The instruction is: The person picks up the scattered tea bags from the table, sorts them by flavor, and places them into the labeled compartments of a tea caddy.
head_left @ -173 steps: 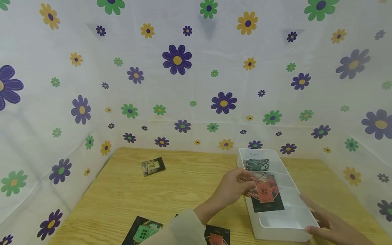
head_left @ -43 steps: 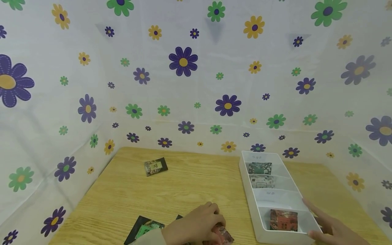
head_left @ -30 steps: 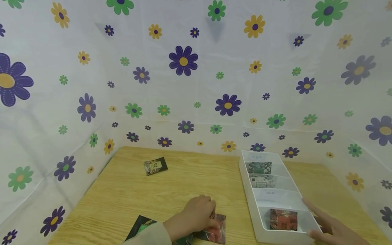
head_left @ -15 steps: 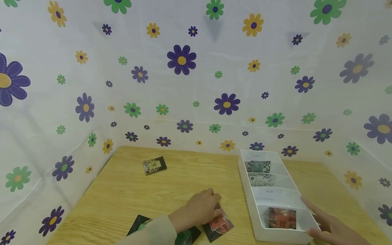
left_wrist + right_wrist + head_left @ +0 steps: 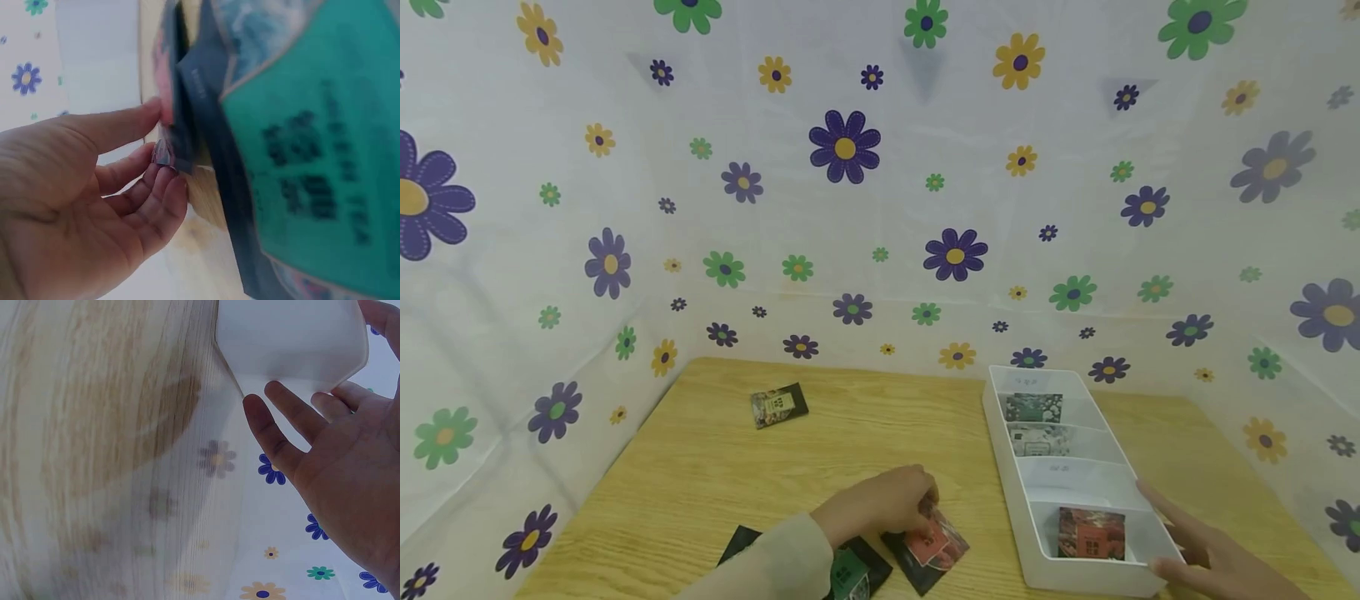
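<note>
1. A flowered cloth (image 5: pixel 895 125) hung behind the tray and to both sides of it.
2. The wooden surface (image 5: pixel 850 442) ran beneath the tray and out to its left and right.
3. The white tray (image 5: pixel 1090 577) was split by dividers and looked stiff and smooth.
4. The hands were well apart. The right hand (image 5: pixel 1213 550) rested at the tray's near right corner, fingers spread and fairly straight, not clamped. The left hand (image 5: pixel 883 504), left of the tray, pinched a packet between thumb and fingers.
5. That red-labelled packet (image 5: pixel 928 542) was left of the tray's near end, gripped at its far edge; whether it was fully off the surface could not be told. It seemed light, thin, pliable and probably slick, so a flat margin looked the best place to hold, sparing the middle from a squeeze.
6. Farther left of the tray, past the held packet, lay a green-labelled packet (image 5: pixel 853 575), partly hidden by the sleeve (image 5: pixel 782 558).
7. Inside the tray, from far to near, were a green packet (image 5: pixel 1033 408), a pale packet (image 5: pixel 1040 440) and a red packet (image 5: pixel 1092 533).
8. A beige-labelled packet (image 5: pixel 778 406) lay well left of the tray's far end.
</note>
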`<state>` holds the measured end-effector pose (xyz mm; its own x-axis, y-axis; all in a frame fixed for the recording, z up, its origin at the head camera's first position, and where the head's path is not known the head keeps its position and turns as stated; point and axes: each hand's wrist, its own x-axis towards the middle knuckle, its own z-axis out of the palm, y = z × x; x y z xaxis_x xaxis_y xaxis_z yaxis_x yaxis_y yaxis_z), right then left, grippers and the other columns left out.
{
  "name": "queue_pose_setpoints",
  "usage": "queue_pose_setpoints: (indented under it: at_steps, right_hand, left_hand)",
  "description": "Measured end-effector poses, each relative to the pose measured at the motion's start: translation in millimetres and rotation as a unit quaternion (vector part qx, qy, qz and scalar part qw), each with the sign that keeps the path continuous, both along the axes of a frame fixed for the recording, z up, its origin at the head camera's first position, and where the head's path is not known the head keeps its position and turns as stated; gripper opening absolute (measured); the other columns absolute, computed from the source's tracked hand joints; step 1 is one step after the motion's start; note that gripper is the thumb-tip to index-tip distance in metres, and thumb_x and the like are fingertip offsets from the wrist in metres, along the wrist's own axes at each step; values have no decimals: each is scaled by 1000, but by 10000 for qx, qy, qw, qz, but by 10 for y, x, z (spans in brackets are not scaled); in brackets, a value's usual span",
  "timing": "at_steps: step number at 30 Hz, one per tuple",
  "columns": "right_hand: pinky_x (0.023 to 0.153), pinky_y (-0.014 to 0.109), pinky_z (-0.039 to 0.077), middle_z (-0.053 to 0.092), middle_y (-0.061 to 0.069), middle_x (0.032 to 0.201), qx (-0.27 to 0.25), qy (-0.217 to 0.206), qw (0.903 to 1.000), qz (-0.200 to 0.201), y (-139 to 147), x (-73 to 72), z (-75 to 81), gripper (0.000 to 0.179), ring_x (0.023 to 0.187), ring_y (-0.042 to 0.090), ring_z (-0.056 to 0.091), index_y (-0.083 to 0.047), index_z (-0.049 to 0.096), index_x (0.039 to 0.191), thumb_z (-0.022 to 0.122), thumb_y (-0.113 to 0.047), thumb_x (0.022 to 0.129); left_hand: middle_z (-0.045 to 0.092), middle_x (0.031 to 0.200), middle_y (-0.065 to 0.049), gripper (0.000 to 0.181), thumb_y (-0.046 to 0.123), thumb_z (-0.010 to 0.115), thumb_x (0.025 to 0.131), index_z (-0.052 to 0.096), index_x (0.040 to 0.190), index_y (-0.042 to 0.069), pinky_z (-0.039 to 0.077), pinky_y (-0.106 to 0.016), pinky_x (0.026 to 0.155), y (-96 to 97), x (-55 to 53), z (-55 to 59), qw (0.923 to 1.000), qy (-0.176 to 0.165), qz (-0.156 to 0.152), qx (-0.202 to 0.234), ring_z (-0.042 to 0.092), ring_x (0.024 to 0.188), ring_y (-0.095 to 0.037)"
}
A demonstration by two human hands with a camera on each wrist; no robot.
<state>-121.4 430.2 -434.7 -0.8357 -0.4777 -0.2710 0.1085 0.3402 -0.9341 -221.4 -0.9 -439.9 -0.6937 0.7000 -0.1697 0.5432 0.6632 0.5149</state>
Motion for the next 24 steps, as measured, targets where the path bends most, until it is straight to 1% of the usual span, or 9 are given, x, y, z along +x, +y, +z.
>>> queue_pose_setpoints:
  at_steps: [2,4,10,12,16,18,21,22,24]
  right_hand:
    - [89,50,58,-6,50,155,-53,-18,10000,18,-2,2,5,74,121,30,64,-27,-22,160,36,-17,115]
    - [89,51,58,-5,50,155,-81,-42,10000,6,-6,5,6,74,121,30,65,-27,-22,160,36,-17,115]
    - [88,51,59,1,48,157,260,-90,9994,-223,-19,-14,-4,75,124,47,58,-22,-21,160,39,-23,114]
    - [87,51,59,3,48,157,301,-80,9992,-231,-14,-15,-12,75,124,48,58,-21,-21,160,39,-24,114]
    - [87,51,59,3,49,156,188,-43,9997,-157,-3,-15,-21,74,124,47,59,-23,-21,160,38,-22,115]
    - [87,51,59,2,50,156,132,-18,9998,-124,-1,-13,-20,74,123,46,59,-23,-21,160,37,-21,115]
    - [86,50,59,1,50,155,133,8,9998,-114,-2,-9,-16,74,122,45,61,-24,-21,160,38,-20,115]
    - [86,50,59,1,50,155,122,9,9999,-113,-2,-7,-15,74,122,44,61,-24,-21,160,38,-20,115]
    - [87,51,59,0,50,156,59,-11,9999,-103,-2,-2,-11,74,122,43,61,-25,-21,160,38,-19,115]
  left_hand:
    - [65,99,4,19,11,78,93,71,110,10,51,-22,74,-19,-33,-15,9986,-322,273,308,56,80,-4]
    - [66,93,4,14,6,77,93,71,105,10,51,-23,70,-43,-76,-26,9961,-514,443,558,57,76,-4]
    - [64,81,6,11,2,75,92,73,95,13,49,-23,63,-107,-201,-18,9935,-309,498,978,56,68,-5]
    - [63,78,8,12,3,75,92,73,93,15,49,-24,61,-121,-227,2,9916,-320,564,1122,57,67,-6]
    - [65,82,10,10,8,75,95,72,95,17,50,-25,64,-135,-250,81,9873,-326,667,1403,58,70,-6]
    - [67,85,10,7,9,75,96,73,97,17,52,-25,65,-129,-249,142,9836,-395,700,1613,60,72,-6]
    - [69,89,9,6,11,74,97,75,101,15,54,-28,67,-99,-227,261,9745,-569,745,2036,62,75,-7]
    - [70,90,9,6,11,73,97,75,102,15,56,-30,68,-83,-215,301,9703,-667,770,2193,63,76,-8]
    - [71,91,6,7,11,73,98,75,104,14,57,-31,69,-40,-173,390,9590,-877,848,2560,65,76,-10]
